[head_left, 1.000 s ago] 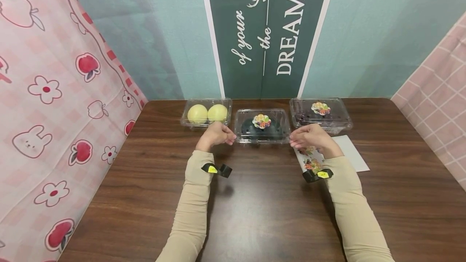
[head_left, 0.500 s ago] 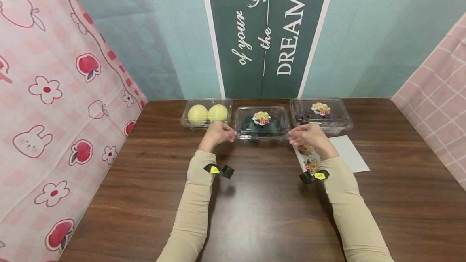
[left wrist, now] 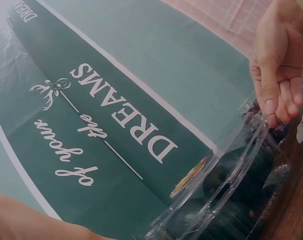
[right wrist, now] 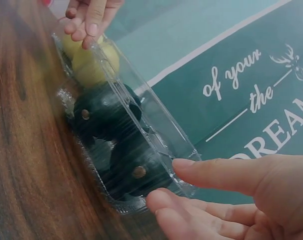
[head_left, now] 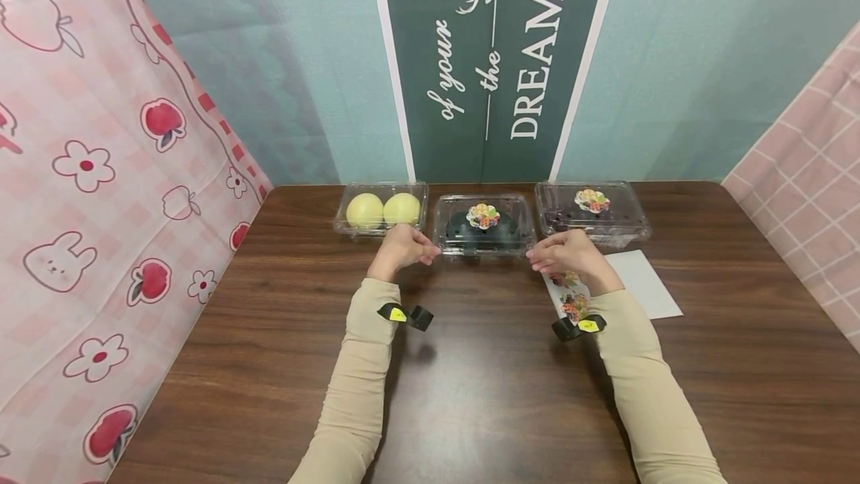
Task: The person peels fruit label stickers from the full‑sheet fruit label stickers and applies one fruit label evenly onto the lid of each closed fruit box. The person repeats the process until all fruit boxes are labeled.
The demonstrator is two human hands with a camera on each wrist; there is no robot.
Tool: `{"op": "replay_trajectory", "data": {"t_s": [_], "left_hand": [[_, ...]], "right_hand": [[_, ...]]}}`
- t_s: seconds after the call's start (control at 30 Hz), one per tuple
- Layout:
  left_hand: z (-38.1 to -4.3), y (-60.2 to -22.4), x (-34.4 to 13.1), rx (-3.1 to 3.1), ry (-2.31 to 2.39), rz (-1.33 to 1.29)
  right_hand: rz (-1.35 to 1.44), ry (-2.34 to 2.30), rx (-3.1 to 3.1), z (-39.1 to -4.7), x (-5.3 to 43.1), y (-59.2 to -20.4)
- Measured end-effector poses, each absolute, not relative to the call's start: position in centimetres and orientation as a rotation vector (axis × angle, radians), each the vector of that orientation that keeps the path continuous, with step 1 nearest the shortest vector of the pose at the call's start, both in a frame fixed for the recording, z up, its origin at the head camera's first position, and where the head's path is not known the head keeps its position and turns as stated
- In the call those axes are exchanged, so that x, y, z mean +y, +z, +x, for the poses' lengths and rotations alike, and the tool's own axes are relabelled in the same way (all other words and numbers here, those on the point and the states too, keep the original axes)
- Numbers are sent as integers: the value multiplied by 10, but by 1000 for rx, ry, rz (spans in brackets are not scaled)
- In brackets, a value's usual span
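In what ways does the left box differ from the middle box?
The left box holds two yellow fruits; the middle box holds dark ones.
The middle box has a colourful sticker on top; the left box shows none.
The left box sits slightly farther back than the middle box.
Both are clear and rectangular.

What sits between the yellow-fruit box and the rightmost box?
The head view shows a clear box of dark items between them, left hand and right hand at its near corners.
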State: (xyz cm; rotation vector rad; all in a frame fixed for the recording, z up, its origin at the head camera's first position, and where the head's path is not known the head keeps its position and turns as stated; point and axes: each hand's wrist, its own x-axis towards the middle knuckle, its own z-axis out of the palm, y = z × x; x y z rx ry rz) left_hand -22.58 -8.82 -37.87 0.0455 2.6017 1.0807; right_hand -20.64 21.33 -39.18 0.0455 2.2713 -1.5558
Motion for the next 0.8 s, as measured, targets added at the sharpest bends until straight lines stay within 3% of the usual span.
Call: {"op": "replay_trajectory", "data": {"t_s": [0.8], "left_hand": [[-229, -393, -68, 2870, 1129, -10]], "right_hand": [[199, -1698, 2313, -210, 198, -403]]}}
